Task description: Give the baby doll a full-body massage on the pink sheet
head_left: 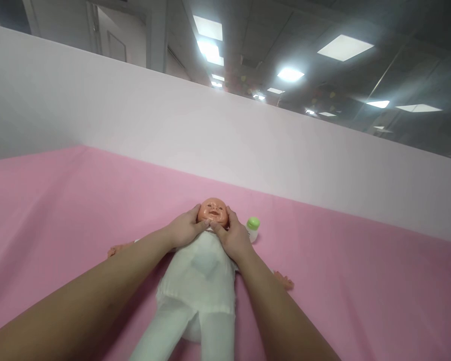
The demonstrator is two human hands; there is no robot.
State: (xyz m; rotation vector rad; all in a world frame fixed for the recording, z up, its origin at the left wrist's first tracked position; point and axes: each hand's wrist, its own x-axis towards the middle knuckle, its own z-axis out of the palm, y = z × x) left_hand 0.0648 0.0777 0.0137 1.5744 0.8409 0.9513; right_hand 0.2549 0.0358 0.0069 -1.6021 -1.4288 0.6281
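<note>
A baby doll (201, 265) in a white top and white trousers lies on its back on a pink sheet (60, 210), arms spread to the sides. My left hand (186, 228) cups the left side of the doll's head, its thumb under the chin. On the other side my right hand (235, 235) does the same, so both thumbs nearly meet at the neck. The fingers of both hands curl partly out of sight behind the head. Just right of my right hand stands a small white bottle with a green cap (253, 228).
A white partition (225, 133) rises behind the pink sheet and runs across the whole view. Beyond it are a doorway (116, 37) at the upper left and several lit ceiling panels (346, 47).
</note>
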